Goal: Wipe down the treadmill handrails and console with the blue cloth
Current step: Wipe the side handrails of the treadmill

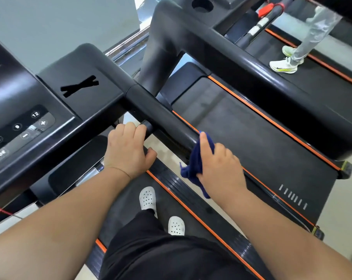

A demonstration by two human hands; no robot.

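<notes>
The black right handrail (pixel 163 114) runs from the console (pixel 50 110) toward the lower right. My right hand (pixel 219 164) grips the dark blue cloth (pixel 197 158) and holds it against the near end of that handrail, a loose tail of cloth hanging below my wrist. My left hand (pixel 126 148) grips a short black bar (pixel 147 126) that sticks out under the console beside the handrail. The console's button panel (pixel 23 128) shows numbers, plus and minus keys at the left.
I stand on the belt (pixel 130 209) in white clogs (pixel 148 199). A second treadmill (pixel 251 122) with orange trim lies to the right, and a third beyond it carries another person's leg and shoe (pixel 286 64). A red cord (pixel 1 211) crosses the lower left.
</notes>
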